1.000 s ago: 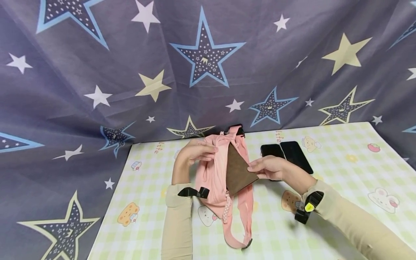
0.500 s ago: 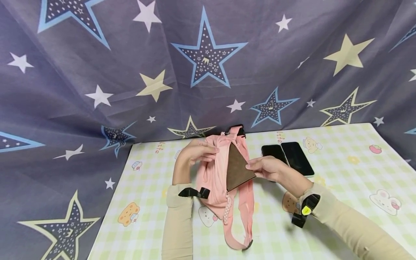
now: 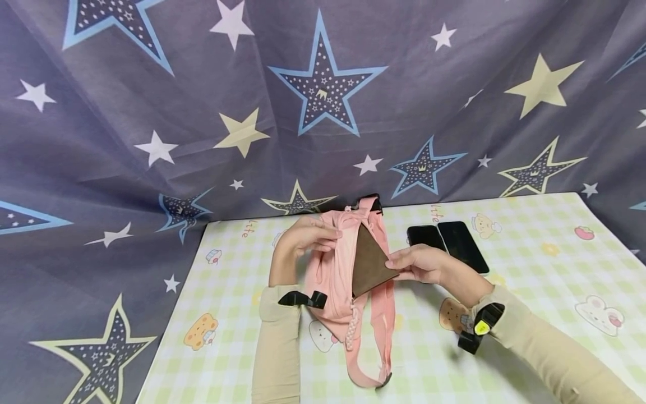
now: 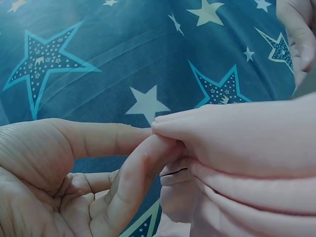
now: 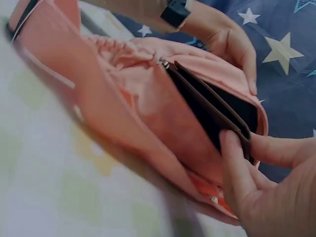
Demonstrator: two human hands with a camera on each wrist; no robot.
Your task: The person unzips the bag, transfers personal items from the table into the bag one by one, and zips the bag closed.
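A pink waist bag lies on the table with its zipped opening spread toward the right. My left hand pinches the fabric at the left lip of that opening; in the left wrist view its thumb and finger close on the pink edge. A brown folded wallet sits partly inside the opening, its outer corner sticking out. That corner is held by my right hand, between thumb and fingers. The right wrist view shows the wallet with its two halves slightly apart; its deeper part is hidden in the bag.
Two black phones lie side by side behind my right hand. A pink strap with a dark buckle loops toward the front of the checked tablecloth. Behind the table hangs a star-patterned curtain.
The wallet has gone slightly deeper into the bag, my right hand shifting a little left with it. My left hand keeps its hold on the bag's edge.
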